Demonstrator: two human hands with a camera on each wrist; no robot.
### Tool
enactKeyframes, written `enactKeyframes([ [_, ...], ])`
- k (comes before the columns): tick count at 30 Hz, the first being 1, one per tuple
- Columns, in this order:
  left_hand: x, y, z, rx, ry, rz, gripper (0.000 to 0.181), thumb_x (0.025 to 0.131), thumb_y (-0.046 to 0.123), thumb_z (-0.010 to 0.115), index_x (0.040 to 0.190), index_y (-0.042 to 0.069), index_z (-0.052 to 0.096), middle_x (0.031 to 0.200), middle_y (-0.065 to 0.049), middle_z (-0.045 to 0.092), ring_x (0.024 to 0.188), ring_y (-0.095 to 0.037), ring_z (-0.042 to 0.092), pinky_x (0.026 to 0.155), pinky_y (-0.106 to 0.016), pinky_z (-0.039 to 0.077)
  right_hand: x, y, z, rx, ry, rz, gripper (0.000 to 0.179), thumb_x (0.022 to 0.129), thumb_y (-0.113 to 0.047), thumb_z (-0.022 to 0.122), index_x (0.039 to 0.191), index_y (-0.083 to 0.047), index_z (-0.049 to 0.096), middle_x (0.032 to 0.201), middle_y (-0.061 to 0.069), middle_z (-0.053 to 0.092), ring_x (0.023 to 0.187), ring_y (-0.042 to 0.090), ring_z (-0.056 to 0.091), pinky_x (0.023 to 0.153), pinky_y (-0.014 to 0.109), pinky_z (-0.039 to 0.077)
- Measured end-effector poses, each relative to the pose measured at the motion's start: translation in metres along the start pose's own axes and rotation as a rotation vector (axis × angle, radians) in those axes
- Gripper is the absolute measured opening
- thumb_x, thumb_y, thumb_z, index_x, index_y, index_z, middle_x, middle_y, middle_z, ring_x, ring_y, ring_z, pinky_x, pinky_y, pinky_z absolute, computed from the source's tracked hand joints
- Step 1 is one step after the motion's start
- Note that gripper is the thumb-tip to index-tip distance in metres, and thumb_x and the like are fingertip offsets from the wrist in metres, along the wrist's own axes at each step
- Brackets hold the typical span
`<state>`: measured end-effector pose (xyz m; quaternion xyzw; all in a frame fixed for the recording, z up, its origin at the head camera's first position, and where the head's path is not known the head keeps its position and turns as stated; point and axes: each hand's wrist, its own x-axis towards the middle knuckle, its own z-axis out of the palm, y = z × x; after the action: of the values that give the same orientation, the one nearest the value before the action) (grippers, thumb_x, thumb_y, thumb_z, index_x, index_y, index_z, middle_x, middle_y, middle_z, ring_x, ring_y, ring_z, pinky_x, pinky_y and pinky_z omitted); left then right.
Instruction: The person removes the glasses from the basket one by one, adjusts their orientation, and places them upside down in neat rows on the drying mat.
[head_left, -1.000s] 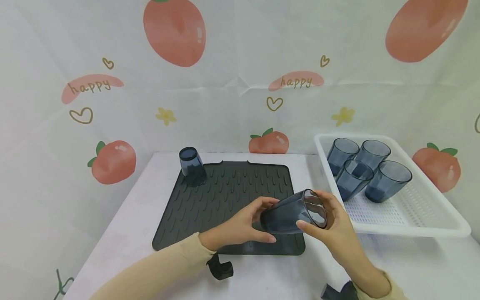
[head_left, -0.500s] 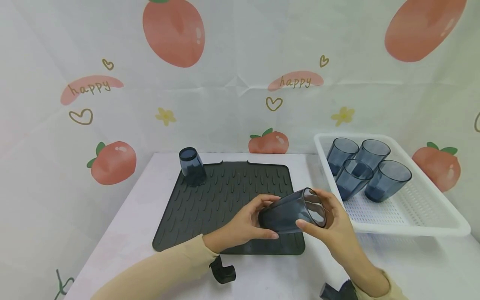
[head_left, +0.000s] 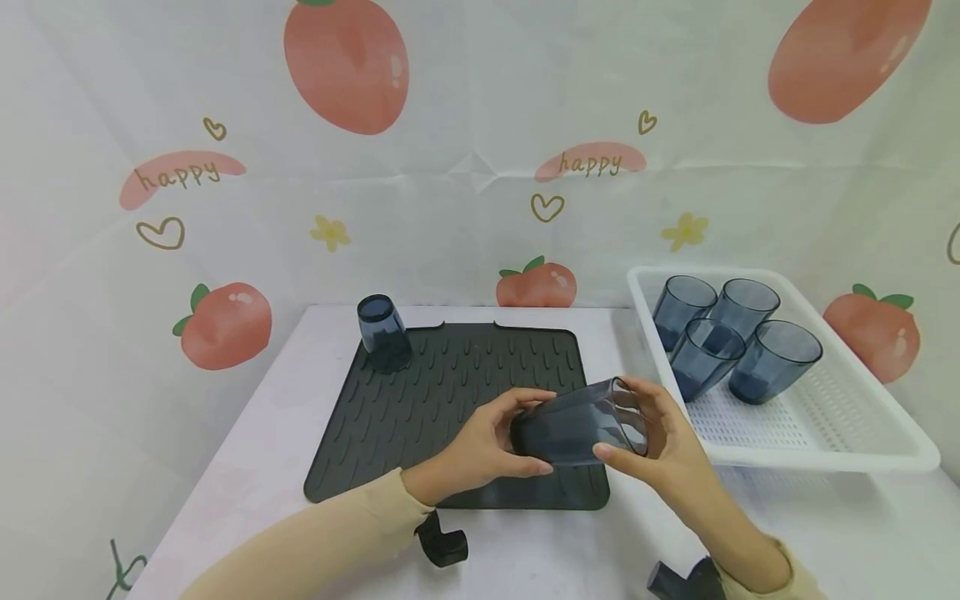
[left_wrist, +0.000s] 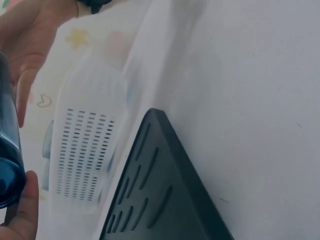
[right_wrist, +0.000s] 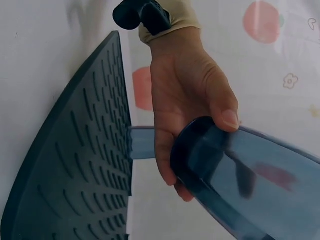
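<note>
A blue-tinted drinking glass (head_left: 566, 427) lies tilted in the air over the front right of a black drying mat (head_left: 465, 417). Its thick base points left and its open rim right, slightly raised. My left hand (head_left: 487, 442) holds the base end between thumb and fingers; the right wrist view shows that hand (right_wrist: 182, 95) at the dark base. At the rim end, my right hand (head_left: 663, 446) grips the glass with its thumb in front and fingers behind. Another blue glass (head_left: 385, 335) stands upside down on the mat's far left corner.
To the right, a white perforated basket (head_left: 862, 417) holds several upright blue glasses (head_left: 776, 358). The white table (head_left: 525, 554) extends in front of the mat. A printed cloth (head_left: 450, 233) hangs behind. Black wrist cameras are strapped near both sleeves.
The held glass has shifted slightly left and turned a little toward level. Both hands stay on it. The standing glass, mat and basket have not moved.
</note>
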<state>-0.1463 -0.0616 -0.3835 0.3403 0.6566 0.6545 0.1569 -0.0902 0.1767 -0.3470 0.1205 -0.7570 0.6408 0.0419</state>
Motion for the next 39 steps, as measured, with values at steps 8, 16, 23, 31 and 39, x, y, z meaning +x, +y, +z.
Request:
enactKeyframes([
  [8, -0.003, 0.004, -0.003, -0.021, -0.004, 0.0, 0.073, 0.077, -0.008, 0.075, 0.141, 0.008, 0.045, 0.136, -0.017, 0.047, 0.111, -0.017, 0.056, 0.087, -0.034, 0.055, 0.001, 0.0, -0.004, -0.101, -0.023, 0.017, 0.074, 0.078, 0.003, 0.076, 0.14, -0.003, 0.036, 0.135, 0.013, 0.049, 0.113, -0.005, 0.049, 0.088, 0.011, 0.043],
  [16, -0.006, 0.005, -0.01, -0.066, -0.005, 0.042, 0.071, 0.077, -0.006, 0.076, 0.141, 0.001, 0.044, 0.138, -0.018, 0.044, 0.114, -0.017, 0.058, 0.088, -0.038, 0.055, 0.002, 0.0, -0.008, -0.16, -0.085, 0.0, 0.07, 0.078, -0.003, 0.078, 0.135, 0.0, 0.037, 0.133, 0.018, 0.049, 0.112, -0.005, 0.049, 0.09, 0.012, 0.044],
  [23, -0.008, 0.004, -0.013, -0.121, 0.005, 0.148, 0.065, 0.078, -0.009, 0.073, 0.136, -0.007, 0.043, 0.13, -0.026, 0.045, 0.111, -0.018, 0.06, 0.086, -0.04, 0.056, 0.003, -0.001, -0.011, -0.216, -0.157, 0.026, 0.069, 0.078, -0.009, 0.079, 0.132, -0.002, 0.037, 0.129, 0.019, 0.051, 0.115, 0.029, 0.055, 0.091, 0.025, 0.049],
  [31, -0.008, 0.005, -0.017, -0.15, 0.024, 0.221, 0.065, 0.078, -0.009, 0.074, 0.134, -0.012, 0.04, 0.126, -0.019, 0.051, 0.108, -0.018, 0.059, 0.087, -0.035, 0.056, 0.004, 0.001, -0.011, -0.256, -0.201, 0.083, 0.074, 0.079, -0.016, 0.08, 0.136, -0.003, 0.035, 0.129, 0.021, 0.051, 0.115, 0.038, 0.056, 0.094, 0.056, 0.048],
  [39, -0.008, 0.007, -0.022, -0.114, 0.037, 0.235, 0.066, 0.078, -0.006, 0.075, 0.135, -0.004, 0.043, 0.126, -0.011, 0.054, 0.109, -0.019, 0.06, 0.088, -0.035, 0.055, 0.006, 0.006, -0.014, -0.3, -0.3, 0.127, 0.078, 0.08, -0.023, 0.08, 0.141, -0.005, 0.035, 0.13, 0.019, 0.05, 0.116, 0.035, 0.056, 0.093, 0.048, 0.05],
])
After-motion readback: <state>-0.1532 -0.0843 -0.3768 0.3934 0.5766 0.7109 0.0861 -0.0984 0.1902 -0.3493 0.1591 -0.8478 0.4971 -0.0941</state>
